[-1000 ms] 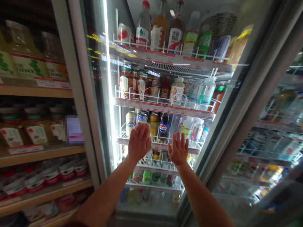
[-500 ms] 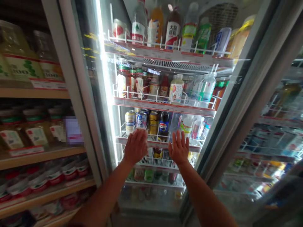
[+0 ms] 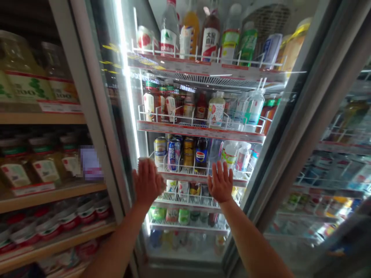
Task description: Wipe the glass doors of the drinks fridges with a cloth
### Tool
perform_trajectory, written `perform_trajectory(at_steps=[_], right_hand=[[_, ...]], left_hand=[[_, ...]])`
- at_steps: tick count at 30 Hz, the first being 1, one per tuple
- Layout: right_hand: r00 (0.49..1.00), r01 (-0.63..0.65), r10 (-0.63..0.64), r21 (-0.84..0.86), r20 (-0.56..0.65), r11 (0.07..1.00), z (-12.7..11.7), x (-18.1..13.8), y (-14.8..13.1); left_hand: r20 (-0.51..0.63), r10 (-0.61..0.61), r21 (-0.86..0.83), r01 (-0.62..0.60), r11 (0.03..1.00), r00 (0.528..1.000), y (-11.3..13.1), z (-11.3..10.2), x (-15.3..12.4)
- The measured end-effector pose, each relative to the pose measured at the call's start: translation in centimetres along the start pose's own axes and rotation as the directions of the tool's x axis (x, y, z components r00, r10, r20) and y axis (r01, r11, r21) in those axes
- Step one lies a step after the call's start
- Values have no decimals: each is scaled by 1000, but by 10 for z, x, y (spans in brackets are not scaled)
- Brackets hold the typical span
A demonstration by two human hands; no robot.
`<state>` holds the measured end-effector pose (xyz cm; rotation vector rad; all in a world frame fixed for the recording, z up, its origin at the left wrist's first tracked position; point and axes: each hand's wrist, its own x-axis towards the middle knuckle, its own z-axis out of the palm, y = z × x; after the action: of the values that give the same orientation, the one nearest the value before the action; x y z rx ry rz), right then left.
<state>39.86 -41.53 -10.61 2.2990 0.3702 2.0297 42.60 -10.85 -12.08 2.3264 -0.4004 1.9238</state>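
Both my hands are raised in front of a lit drinks cooler. My left hand (image 3: 147, 180) is open, fingers together, near the cooler's left door frame (image 3: 116, 116), level with the can shelf. My right hand (image 3: 220, 182) is open with fingers spread, in front of the wire shelf (image 3: 199, 177) that carries cans (image 3: 160, 150) and a dark cola bottle (image 3: 200, 152). Neither hand holds anything. Whether they touch glass or the shelf I cannot tell.
Several wire shelves hold bottles (image 3: 216, 110) and cans. A glass door (image 3: 292, 127) stands at the right, with another cooler (image 3: 339, 170) behind it. Wooden shelves (image 3: 49, 191) on the left hold jars and bottles.
My left hand has slid left and slightly down, away from the cans toward the door frame. My right hand has stayed almost in place.
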Motion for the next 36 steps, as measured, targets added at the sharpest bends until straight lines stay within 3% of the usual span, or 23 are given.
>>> perform_trajectory(at_steps=[3,5,9,11,15,17,20,22,24,25,27,30,32,34,36], right_hand=[[1000,8,-8,-3,-6,1000,0,0,0],[1000,8,-8,-2,-2,1000,0,0,0],[1000,4,-4,-5,16,1000,1,-1,0],[1000,4,-4,-4,20,1000,2,-3,1],[1000,-5,5,-3,9,1000,3,-4,1],[1000,-3,3,-3,6,1000,3,-3,1],[1000,4,-4,-9,6,1000,2,-2,0],[1000,10,-10,-12,3,1000,2,-2,0],[1000,16,-16,-16,0,1000,2,-1,-1],[1000,18,-18,-20,-1,1000,2,-1,-1],[1000,12,-12,-33,2,999,2,-1,-1],[1000,1,-1,-38,8,999,2,-2,0],[1000,0,0,-35,7,999,3,-3,0],[1000,-2,2,-27,9,1000,3,-3,0],[1000,-3,4,-16,10,1000,3,-3,0]], left_hand=[[-16,-123,-41,122,992,992,-15,-2,27],[-14,-115,-71,114,991,993,-2,-2,12],[26,38,-96,-35,995,999,36,-1,-24],[38,48,-116,-43,992,998,41,-1,-3],[-32,25,-193,-31,981,999,36,-3,83],[-45,37,-218,-46,975,998,46,-3,97],[8,173,-211,-167,963,985,77,0,54],[30,389,-226,-373,900,921,93,4,16],[53,487,-210,-467,859,872,96,6,5],[51,493,-191,-476,859,869,94,5,15],[16,433,-143,-427,893,901,84,1,60],[-64,236,-130,-242,961,970,74,-8,139],[-88,161,-148,-173,974,983,78,-10,155],[-63,167,-170,-175,970,984,89,-7,131],[-18,271,-191,-269,944,962,101,-2,86]])
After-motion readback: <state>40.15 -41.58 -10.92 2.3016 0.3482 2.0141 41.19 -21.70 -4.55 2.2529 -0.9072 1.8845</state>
